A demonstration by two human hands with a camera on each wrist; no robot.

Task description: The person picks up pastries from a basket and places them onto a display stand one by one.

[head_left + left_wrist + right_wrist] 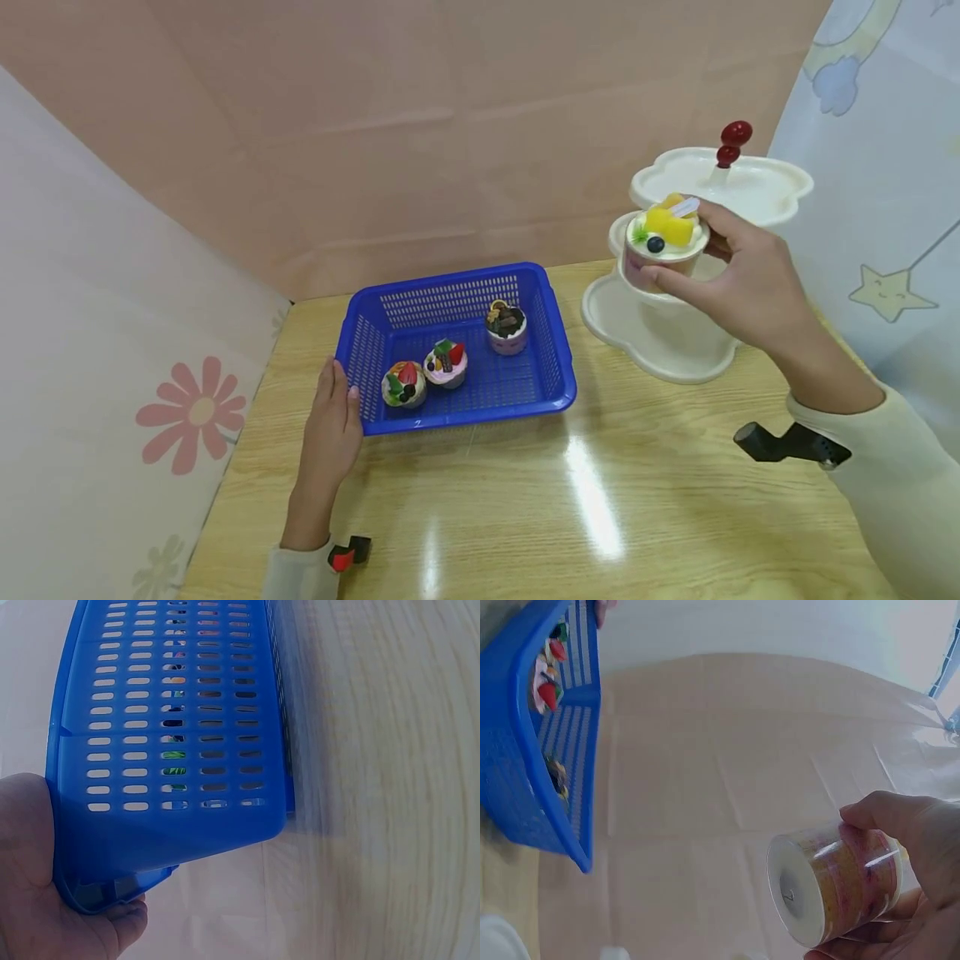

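My right hand holds a clear dessert cup by its sides, lifted in front of the tiered stand. Yellow fruit cubes, white cream and a blueberry top the cup; pink and tan layers show through its wall in the right wrist view. My left hand grips the left rim of a blue plastic basket, thumb and fingers on either side of the rim. Inside the basket are a strawberry-topped cupcake, a pink-creamed cupcake and a chocolate-topped cupcake.
A white tiered stand with scalloped plates and a red knob stands at the table's right rear, partly behind the right hand. The wooden table meets a pink cloth backdrop behind and patterned white cloths at both sides.
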